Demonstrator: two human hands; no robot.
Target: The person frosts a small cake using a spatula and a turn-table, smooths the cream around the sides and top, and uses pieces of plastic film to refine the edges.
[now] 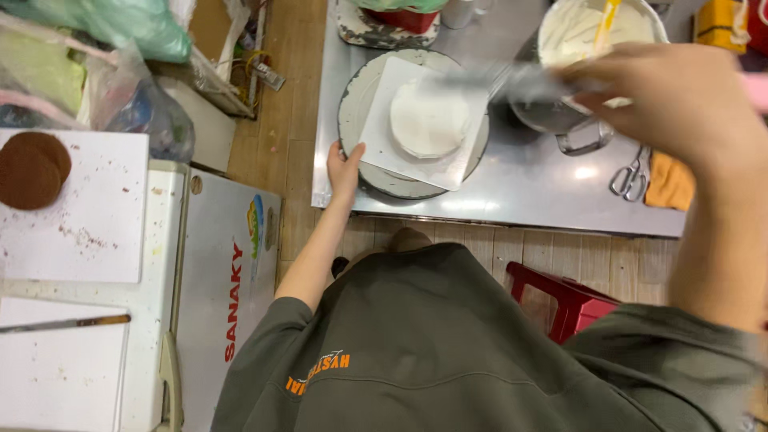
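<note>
- Where the steel table (512, 180) meets its near edge, a round turntable (362, 164) carries a square white board (382, 148), and on that board lies a flat round cake layer coated in white cream (429, 120).
- At the turntable's near-left rim the left hand (344, 172) rests, fingers straight and loosely spread against the edge, thumb towards the board; it grips nothing, only touches the rim.
- Above and to the right, the right hand (680, 100) is closed around the handle of a long metal spatula (488, 80), whose blurred blade reaches out over the far side of the cake layer.
- Just behind that hand stands a bowl of white cream (572, 32) with a yellow tool in it, beside a metal pot (552, 120).
- Scissors (630, 178) lie on the table next to an orange cloth (670, 182).
- Well apart, on a white board (96, 216) over a chest freezer (232, 240) to the left, sits a brown cake layer (32, 168).
- Below the table a red stool (560, 300) shows.
</note>
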